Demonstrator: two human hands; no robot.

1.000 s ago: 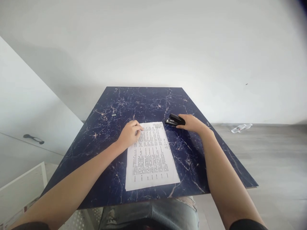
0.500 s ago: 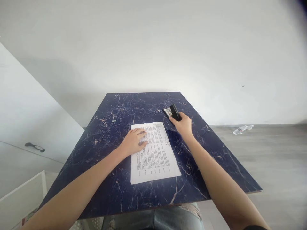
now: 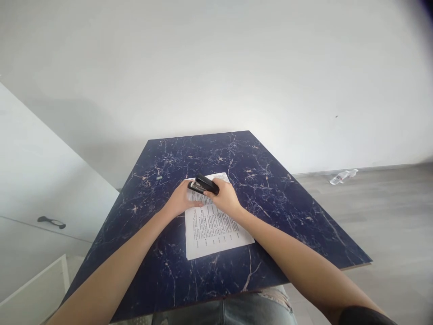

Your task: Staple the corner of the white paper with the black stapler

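A black stapler (image 3: 207, 184) is in my right hand (image 3: 226, 196), whose fingers are closed around its back end. Its jaws are apart, and the nose points left over the upper part of the printed paper sheets (image 3: 216, 228). At the left edge of these sheets lies my left hand (image 3: 182, 198), its thumb stretched over the print and apart from the fingers. The stapler's nose is close to those fingers and partly hides them; I cannot tell whether they touch it. The sheets lie on the dark blue marbled table (image 3: 216, 153).
A small pale green piece (image 3: 159, 178) lies on the table to the left of the sheets. A clear plastic bottle (image 3: 342, 176) is on the floor by the wall at right. To the left is a white cabinet with a dark handle (image 3: 51, 222).
My right hand has brought the stapler left and nearer, from beside the sheets to over their upper part. My left hand has drawn back slightly toward the sheets' left edge. The view has shifted slightly.
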